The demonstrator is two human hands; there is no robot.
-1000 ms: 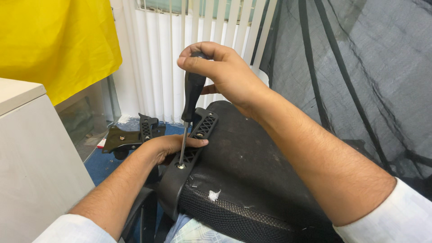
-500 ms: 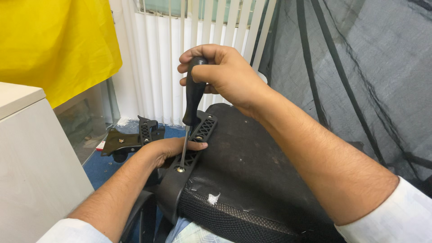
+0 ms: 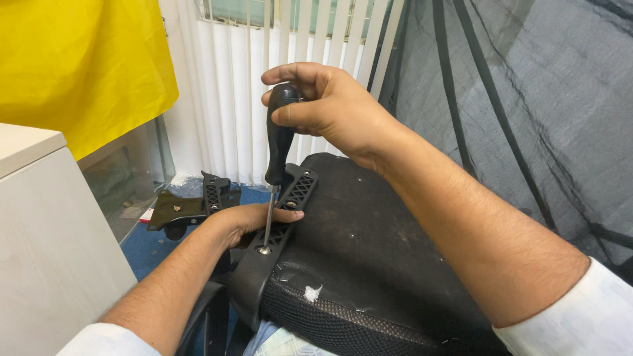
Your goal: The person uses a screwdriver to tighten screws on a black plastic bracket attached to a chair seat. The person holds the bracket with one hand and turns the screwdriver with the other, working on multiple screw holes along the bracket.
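The screw (image 3: 264, 250) sits in the black bracket (image 3: 280, 221) at the chair seat's (image 3: 369, 264) edge, so I keep my right hand (image 3: 330, 109) closed around the screwdriver (image 3: 279, 142), upright, while my left hand (image 3: 241, 221) steadies the bracket.

Bright, even daylight comes through the white vertical blinds (image 3: 264, 86) (slightly overexposed between the slats), leaving soft shadows under the forearms; the foreground is sharp, the black mesh (image 3: 527, 99) hazy, and the edges bend slightly
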